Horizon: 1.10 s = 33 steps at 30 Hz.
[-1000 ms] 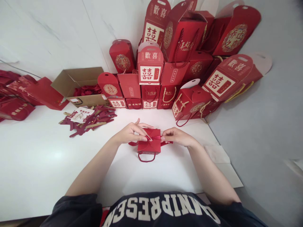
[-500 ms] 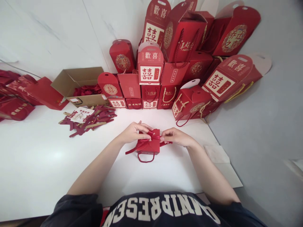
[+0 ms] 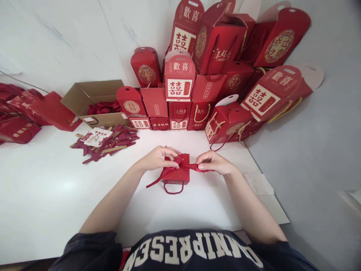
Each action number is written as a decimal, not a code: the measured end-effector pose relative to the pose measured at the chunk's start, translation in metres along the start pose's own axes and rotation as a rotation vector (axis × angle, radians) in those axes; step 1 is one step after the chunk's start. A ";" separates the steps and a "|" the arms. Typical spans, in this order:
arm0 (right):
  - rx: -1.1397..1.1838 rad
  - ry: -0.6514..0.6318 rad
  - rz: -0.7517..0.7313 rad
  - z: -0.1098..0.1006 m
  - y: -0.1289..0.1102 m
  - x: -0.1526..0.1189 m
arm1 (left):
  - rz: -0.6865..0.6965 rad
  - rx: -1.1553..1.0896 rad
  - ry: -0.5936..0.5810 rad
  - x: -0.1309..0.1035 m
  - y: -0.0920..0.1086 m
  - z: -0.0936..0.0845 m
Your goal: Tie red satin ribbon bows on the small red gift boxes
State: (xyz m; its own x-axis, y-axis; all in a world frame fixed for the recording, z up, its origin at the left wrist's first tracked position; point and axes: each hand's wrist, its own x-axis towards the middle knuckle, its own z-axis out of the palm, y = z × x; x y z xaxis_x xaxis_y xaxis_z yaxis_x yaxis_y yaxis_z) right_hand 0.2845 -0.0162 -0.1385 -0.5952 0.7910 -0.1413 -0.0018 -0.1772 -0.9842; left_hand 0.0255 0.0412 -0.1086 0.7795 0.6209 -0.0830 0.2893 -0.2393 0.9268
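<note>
A small red gift box (image 3: 183, 176) with a rope handle (image 3: 174, 193) stands on the white table in front of me. Across its top runs a red satin ribbon (image 3: 190, 166), crossed or looped near the middle; whether it is knotted I cannot tell. My left hand (image 3: 165, 158) is closed at the box's left side, pinching a loop of the ribbon between thumb and fingers. To the right of the box, my right hand (image 3: 211, 162) pinches the other part of the ribbon, stretched taut from the middle. A loose ribbon tail (image 3: 153, 183) hangs off the left side.
Stacked red gift boxes (image 3: 180, 88) rise at the back and right. Behind to the left are an open cardboard box (image 3: 98, 119) of red material and a pile of dark red tags (image 3: 113, 145). More red bags (image 3: 21, 130) lie far left. A grey wall (image 3: 324, 150) borders the right.
My right hand has moved right, away from the box, drawing the ribbon out straight. My left hand has shifted slightly left, still pinching its loop.
</note>
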 end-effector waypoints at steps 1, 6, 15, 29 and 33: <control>0.004 0.017 -0.031 0.004 -0.002 0.002 | 0.010 0.014 -0.001 0.000 0.000 0.000; -0.281 0.135 -0.281 0.031 -0.015 0.015 | 0.038 0.006 -0.033 0.000 0.001 0.001; -0.937 0.388 -0.445 0.058 -0.013 0.023 | 0.102 0.016 -0.024 0.000 0.000 0.001; -0.851 0.524 -0.316 0.055 -0.008 0.022 | 0.073 0.069 0.014 -0.001 -0.002 0.003; -0.733 0.532 -0.353 0.053 -0.001 0.025 | -0.008 -0.059 0.015 -0.003 -0.005 0.006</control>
State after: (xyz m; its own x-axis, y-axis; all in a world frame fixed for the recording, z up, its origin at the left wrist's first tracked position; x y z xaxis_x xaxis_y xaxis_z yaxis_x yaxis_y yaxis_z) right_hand 0.2270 -0.0270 -0.1354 -0.2153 0.9219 0.3222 0.4979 0.3874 -0.7759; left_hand 0.0248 0.0360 -0.1148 0.7688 0.6338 -0.0854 0.2621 -0.1905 0.9461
